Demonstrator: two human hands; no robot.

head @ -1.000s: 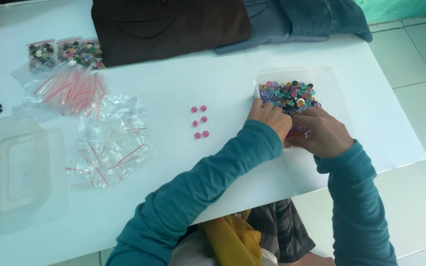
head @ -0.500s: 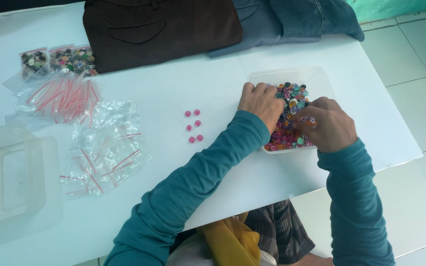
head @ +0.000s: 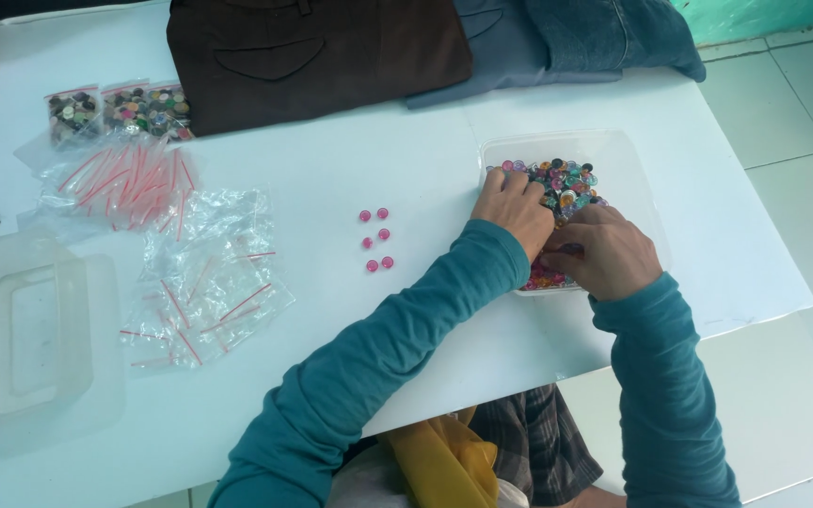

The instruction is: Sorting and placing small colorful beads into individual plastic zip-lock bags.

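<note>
clear tray | multicoloured buttons (glossy, heaped) | both hands in

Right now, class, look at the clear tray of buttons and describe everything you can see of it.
The clear tray is a shallow, squarish container with rounded corners, seemingly thin transparent plastic. It lies flat on the white table near its right edge, lidless. Small round buttons in pink, green, blue and dark tones fill its left part; the right part looks bare. The left hand and right hand rest inside on the buttons.
</note>
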